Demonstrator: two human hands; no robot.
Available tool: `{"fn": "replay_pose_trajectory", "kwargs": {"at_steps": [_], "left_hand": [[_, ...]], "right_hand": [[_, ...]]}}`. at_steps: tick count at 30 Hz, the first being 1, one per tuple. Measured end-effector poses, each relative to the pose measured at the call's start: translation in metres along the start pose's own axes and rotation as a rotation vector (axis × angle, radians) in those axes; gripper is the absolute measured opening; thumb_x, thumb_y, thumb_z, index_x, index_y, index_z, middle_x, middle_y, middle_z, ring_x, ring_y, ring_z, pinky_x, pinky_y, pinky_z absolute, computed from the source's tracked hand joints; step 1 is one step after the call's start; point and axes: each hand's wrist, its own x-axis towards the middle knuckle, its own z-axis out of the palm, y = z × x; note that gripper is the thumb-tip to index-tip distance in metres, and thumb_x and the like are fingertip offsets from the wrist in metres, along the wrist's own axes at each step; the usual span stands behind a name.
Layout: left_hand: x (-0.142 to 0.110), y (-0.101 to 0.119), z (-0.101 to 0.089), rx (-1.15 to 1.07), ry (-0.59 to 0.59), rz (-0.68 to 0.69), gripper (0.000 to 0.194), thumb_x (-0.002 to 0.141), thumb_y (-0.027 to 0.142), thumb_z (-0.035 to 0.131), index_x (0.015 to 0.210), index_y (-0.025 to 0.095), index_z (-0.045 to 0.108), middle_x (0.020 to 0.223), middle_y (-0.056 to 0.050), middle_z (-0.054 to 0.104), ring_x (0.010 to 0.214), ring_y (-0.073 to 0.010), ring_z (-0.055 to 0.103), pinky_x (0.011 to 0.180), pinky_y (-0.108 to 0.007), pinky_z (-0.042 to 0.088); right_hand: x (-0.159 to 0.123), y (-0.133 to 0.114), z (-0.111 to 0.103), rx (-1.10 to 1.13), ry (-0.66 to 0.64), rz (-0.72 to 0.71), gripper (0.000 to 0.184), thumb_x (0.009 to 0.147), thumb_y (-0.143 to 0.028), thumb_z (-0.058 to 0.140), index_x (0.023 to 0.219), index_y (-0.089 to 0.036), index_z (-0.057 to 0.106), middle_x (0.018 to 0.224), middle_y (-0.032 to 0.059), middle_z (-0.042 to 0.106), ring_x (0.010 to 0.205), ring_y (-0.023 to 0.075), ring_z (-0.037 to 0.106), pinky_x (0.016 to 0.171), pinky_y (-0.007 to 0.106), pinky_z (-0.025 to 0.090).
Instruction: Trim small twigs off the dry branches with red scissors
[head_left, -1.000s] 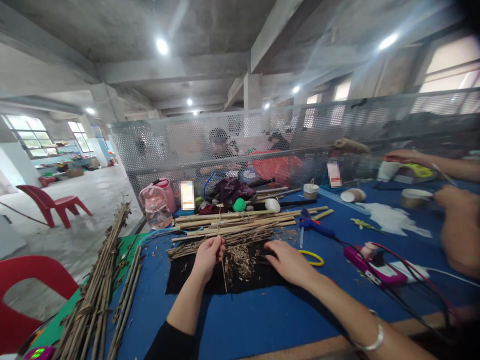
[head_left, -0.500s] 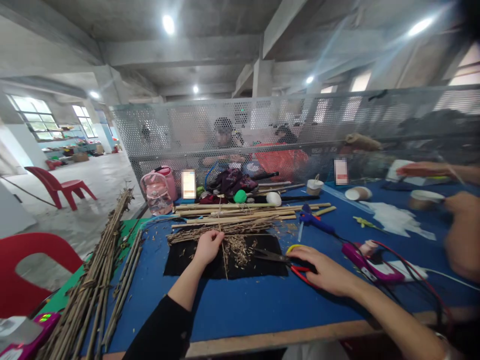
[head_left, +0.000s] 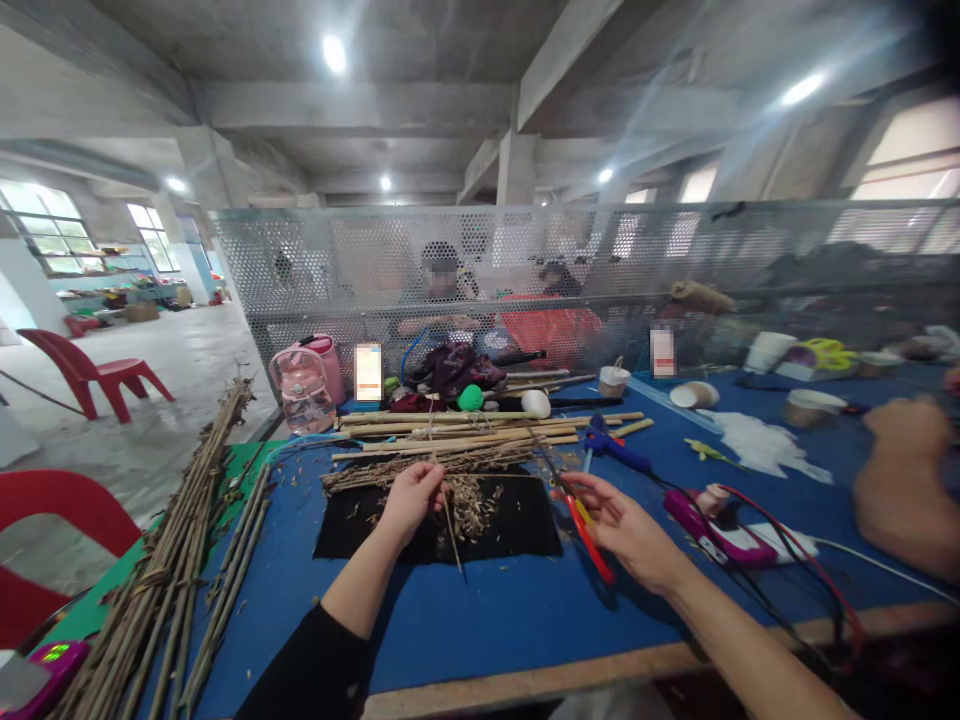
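My left hand is closed in a pinch around a thin dry twig, which slants down toward me over a black cloth. Small plant clippings lie heaped on that cloth, just right of the twig. In my right hand is a pair of scissors with red and yellow handles. Their blades point up and away, over the cloth's right edge and apart from the twig. Behind my left hand lies a row of dry stems, with pale sticks beyond it.
A bundle of long stems leans along the table's left side. On the right are a blue glue gun, a purple power strip with cables, and white plastic. A perforated metal screen stands behind. Another person's arm is far right.
My right hand has raised and turned the scissors, so the blades now point up instead of left toward the clippings. The left hand keeps its pinch on the twig.
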Motion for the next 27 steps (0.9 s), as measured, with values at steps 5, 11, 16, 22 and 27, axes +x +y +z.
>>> {"fn": "replay_pose_trajectory", "kwargs": {"at_steps": [5,11,16,22,27], "left_hand": [[-0.009,0.001,0.015,-0.115,-0.089,-0.04,0.035,0.06,0.043,0.069,0.07,0.015,0.051,0.059,0.001,0.058,0.044,-0.0059,0.048,0.043,-0.017,0.037],[-0.009,-0.003,0.018,-0.116,-0.089,0.023,0.033,0.061,0.043,0.068,0.066,0.014,0.053,0.056,0.0,0.058,0.042,-0.0055,0.047,0.042,-0.017,0.037],[-0.011,-0.006,0.017,-0.111,-0.112,0.033,0.032,0.064,0.042,0.066,0.066,0.014,0.052,0.054,0.0,0.059,0.04,-0.0062,0.047,0.041,-0.018,0.036],[-0.016,-0.001,0.022,-0.119,-0.055,0.028,0.032,0.063,0.043,0.067,0.065,0.015,0.051,0.054,0.0,0.058,0.039,-0.0055,0.046,0.041,-0.017,0.035],[-0.015,0.0,0.022,-0.154,-0.01,0.046,0.031,0.064,0.041,0.067,0.067,0.014,0.052,0.055,0.0,0.057,0.04,-0.005,0.045,0.041,-0.017,0.035]], "right_hand": [[0.042,-0.013,0.043,0.359,-0.055,0.052,0.047,0.067,-0.035,0.062,0.111,-0.025,0.045,0.068,-0.0042,0.048,0.049,0.0065,0.044,0.044,0.019,0.037],[0.096,-0.019,0.074,0.035,-0.107,-0.054,0.044,0.067,-0.046,0.061,0.099,-0.019,0.049,0.062,-0.0057,0.045,0.05,0.0072,0.041,0.05,0.021,0.038],[0.078,-0.015,0.079,-0.19,-0.192,-0.116,0.044,0.069,-0.04,0.061,0.104,-0.02,0.043,0.08,-0.0013,0.05,0.064,0.0093,0.045,0.064,0.024,0.042],[0.076,-0.008,0.084,-0.064,-0.004,-0.159,0.041,0.067,-0.043,0.062,0.089,-0.021,0.036,0.073,-0.0037,0.046,0.06,0.0084,0.043,0.057,0.022,0.04],[0.081,-0.002,0.086,0.122,-0.006,-0.094,0.041,0.074,-0.059,0.049,0.082,-0.02,0.038,0.066,-0.0035,0.046,0.05,0.0073,0.04,0.048,0.021,0.037]]}}
